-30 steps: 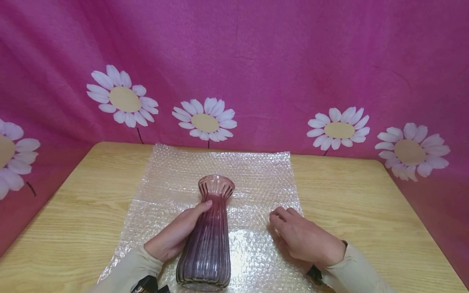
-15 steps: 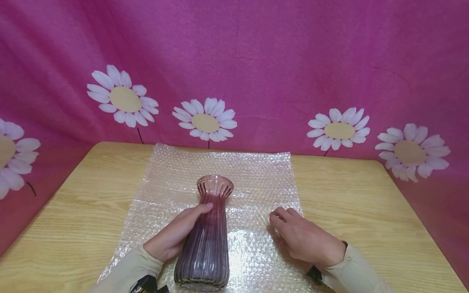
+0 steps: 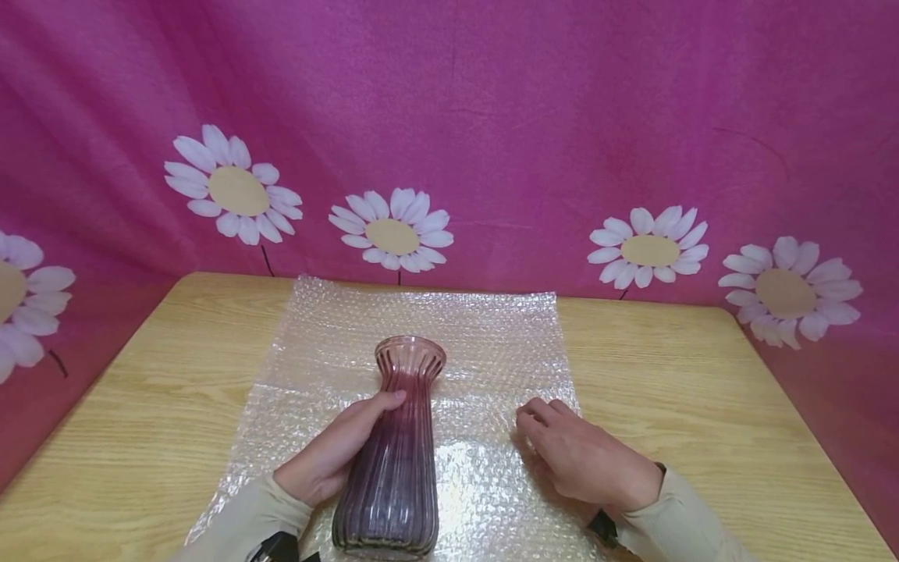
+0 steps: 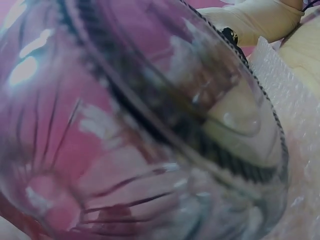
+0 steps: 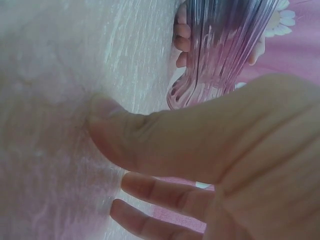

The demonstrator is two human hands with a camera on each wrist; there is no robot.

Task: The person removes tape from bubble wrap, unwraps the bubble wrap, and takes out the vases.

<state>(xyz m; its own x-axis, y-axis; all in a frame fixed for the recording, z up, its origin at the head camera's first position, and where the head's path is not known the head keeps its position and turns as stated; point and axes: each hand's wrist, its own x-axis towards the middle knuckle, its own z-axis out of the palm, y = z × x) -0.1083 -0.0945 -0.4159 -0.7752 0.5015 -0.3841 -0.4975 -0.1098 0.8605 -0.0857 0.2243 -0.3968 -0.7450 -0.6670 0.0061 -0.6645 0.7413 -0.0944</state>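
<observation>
A ribbed glass vase (image 3: 393, 476), pink at the flared rim and smoky purple toward the base, is tilted with its mouth away from me. My left hand (image 3: 333, 457) grips it at the narrowing body, thumb on top. The right wrist view shows the left fingers (image 5: 182, 42) curled beneath the vase (image 5: 215, 55). Its base fills the left wrist view; whether it touches the sheet below I cannot tell. My right hand (image 3: 586, 457) rests loosely bent on the right part of a bubble wrap sheet (image 3: 492, 343), thumb and fingertips against it, pinching nothing visible.
The bubble wrap lies flat on a wooden table (image 3: 674, 375), reaching near its back edge. A magenta cloth (image 3: 492, 117) with printed daisies hangs behind and along both sides. Dark devices sit at both wrists, over beige sleeves (image 3: 242, 519).
The vase has shifted very slightly left and toward me in my left hand's grip. My right hand and the bubble wrap have stayed in place.
</observation>
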